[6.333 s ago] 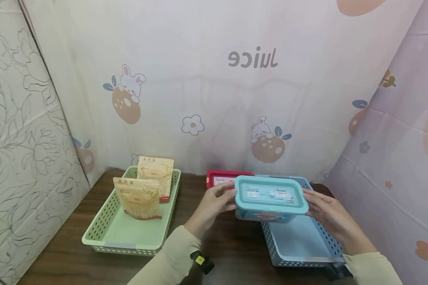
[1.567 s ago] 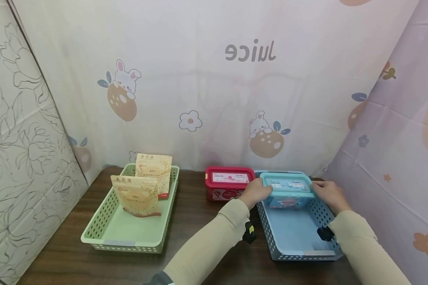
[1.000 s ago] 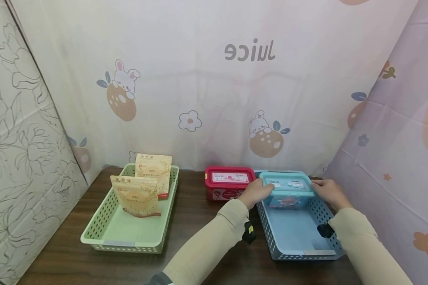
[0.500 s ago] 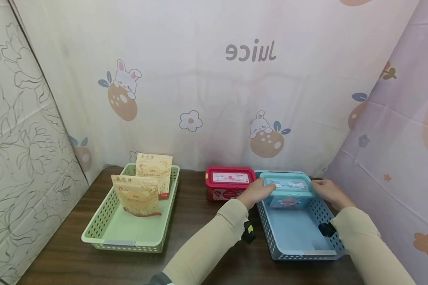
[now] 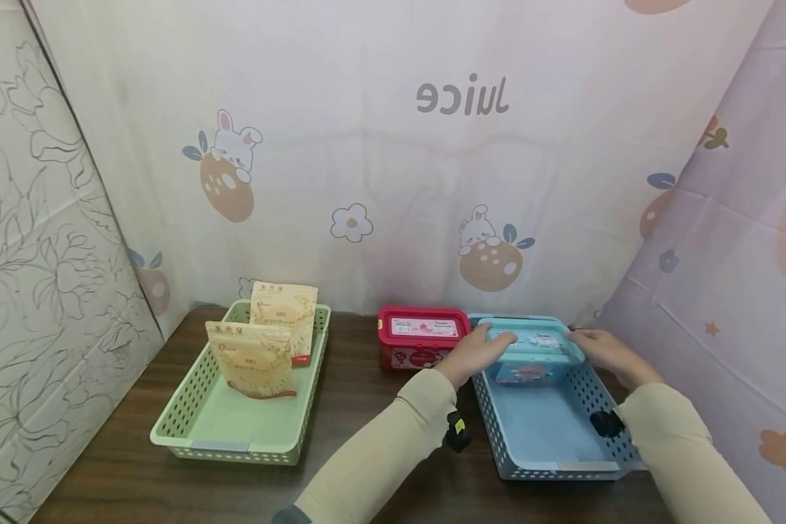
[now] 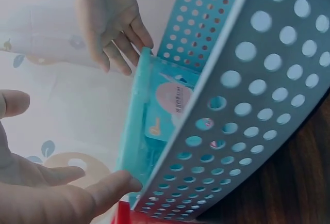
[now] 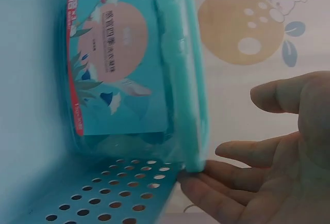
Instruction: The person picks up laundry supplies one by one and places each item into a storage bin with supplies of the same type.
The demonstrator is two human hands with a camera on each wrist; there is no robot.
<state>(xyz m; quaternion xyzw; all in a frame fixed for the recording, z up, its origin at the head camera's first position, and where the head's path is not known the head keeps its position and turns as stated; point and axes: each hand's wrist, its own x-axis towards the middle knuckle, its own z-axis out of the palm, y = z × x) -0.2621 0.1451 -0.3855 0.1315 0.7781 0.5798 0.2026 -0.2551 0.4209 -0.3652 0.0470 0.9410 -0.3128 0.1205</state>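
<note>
A turquoise lidded box with a printed label sits in the far end of the blue perforated basket. My left hand is at the box's left end; in the left wrist view its fingers are spread, one fingertip right by the lid edge. At the opposite end is my right hand. The right wrist view shows that hand with extended fingers, the lower fingertips at the lid's corner and the basket rim. Neither hand is curled round the box.
A red lidded box stands just left of the blue basket. Further left, a green basket holds two yellow pouches standing up. Behind the wooden table hangs a printed curtain.
The turquoise box, held up between both hands in the oldest frame, has gone down into the far end of the blue basket. Most recently my hands have loosened from its ends.
</note>
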